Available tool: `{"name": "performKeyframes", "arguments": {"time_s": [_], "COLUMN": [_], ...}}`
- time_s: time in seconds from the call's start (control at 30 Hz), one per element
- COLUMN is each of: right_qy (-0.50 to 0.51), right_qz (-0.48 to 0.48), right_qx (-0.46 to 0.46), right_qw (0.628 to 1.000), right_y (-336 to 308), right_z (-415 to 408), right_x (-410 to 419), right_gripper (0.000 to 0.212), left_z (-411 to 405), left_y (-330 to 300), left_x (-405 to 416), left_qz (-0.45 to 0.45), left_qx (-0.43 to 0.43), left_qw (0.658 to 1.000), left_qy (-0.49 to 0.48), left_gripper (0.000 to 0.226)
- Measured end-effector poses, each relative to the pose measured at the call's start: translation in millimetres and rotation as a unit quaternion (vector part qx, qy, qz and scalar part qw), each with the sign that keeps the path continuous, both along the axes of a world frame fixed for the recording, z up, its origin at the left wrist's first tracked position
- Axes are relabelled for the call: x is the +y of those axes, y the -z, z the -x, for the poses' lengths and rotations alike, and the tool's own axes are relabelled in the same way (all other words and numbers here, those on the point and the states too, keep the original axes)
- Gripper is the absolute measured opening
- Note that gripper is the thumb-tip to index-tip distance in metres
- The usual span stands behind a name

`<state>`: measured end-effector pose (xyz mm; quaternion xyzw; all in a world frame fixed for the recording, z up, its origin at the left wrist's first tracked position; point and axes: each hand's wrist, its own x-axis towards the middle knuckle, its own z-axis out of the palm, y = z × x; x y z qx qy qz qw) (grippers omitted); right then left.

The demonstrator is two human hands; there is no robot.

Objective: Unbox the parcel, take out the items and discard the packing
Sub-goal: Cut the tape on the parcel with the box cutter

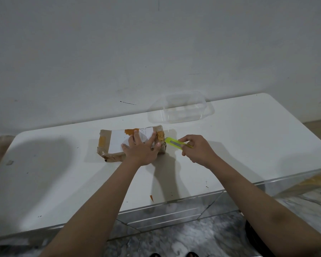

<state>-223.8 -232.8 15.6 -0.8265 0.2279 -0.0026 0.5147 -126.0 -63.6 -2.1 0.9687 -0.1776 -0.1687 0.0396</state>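
Wall (156, 52): plain pale grey, with a few dark marks, rising behind the table.
Table (248, 145): white top with rounded far corners; small dark specks and an orange scrap (151, 198) near its front edge.
Floor (174, 238): grey marbled tiles below the table's front.
Container (182, 108): clear plastic tub at the table's far edge, beyond the parcel and apart from it.
Parcel (115, 143): brown package wrapped in clear and orange tape, lying flat at mid-table.
Label (119, 141): white shipping sticker on the parcel's top; printed lines show at its right end, too small and blurred to read. No brand can be made out.
Left hand (143, 149): fingers spread and flat, pressing down on the parcel's right half and covering part of the label.
Right hand (196, 149): fingers curled round the rear of the cutter, just right of the parcel.
Cutter (173, 142): yellow-green utility knife, its tip at the parcel's right end; the blade itself cannot be made out.
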Motion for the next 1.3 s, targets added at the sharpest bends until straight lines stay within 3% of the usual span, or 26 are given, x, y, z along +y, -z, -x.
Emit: {"name": "performKeyframes", "arguments": {"time_s": [0.27, 0.43, 0.73, 0.93, 1.07, 1.3], "right_qy": [-0.016, 0.078, 0.137, 0.126, 0.139, 0.151], "right_qz": [-0.028, -0.068, -0.250, -0.234, -0.240, -0.227], "right_qx": [0.015, -0.029, -0.065, -0.076, -0.087, -0.089], "right_qw": [0.999, 0.994, 0.956, 0.961, 0.957, 0.958], "right_y": [-2.5, -4.8, -22.5, -24.4, -24.4, -20.4], "right_z": [6.4, 7.9, -4.0, -11.2, -10.6, -11.9], "right_x": [-9.0, -13.4, 7.7, 22.1, 28.4, 31.6], "right_gripper": [0.020, 0.020, 0.017, 0.016, 0.008, 0.015], "left_z": [-0.3, 1.1, -4.2, -10.4, -10.1, -11.0], "left_y": [1.1, 0.7, -10.3, -24.0, -27.7, -22.5], "left_x": [1.0, 2.9, 30.6, 42.9, 47.7, 48.2], "left_qz": [0.006, 0.010, 0.011, -0.008, 0.031, 0.054], "left_qx": [-0.012, -0.005, 0.016, 0.049, 0.084, 0.082], "left_qw": [1.000, 1.000, 0.994, 0.985, 0.983, 0.984], "left_qy": [-0.004, 0.002, 0.110, 0.165, 0.158, 0.146], "left_gripper": [0.053, 0.054, 0.053, 0.053, 0.055, 0.051]}}
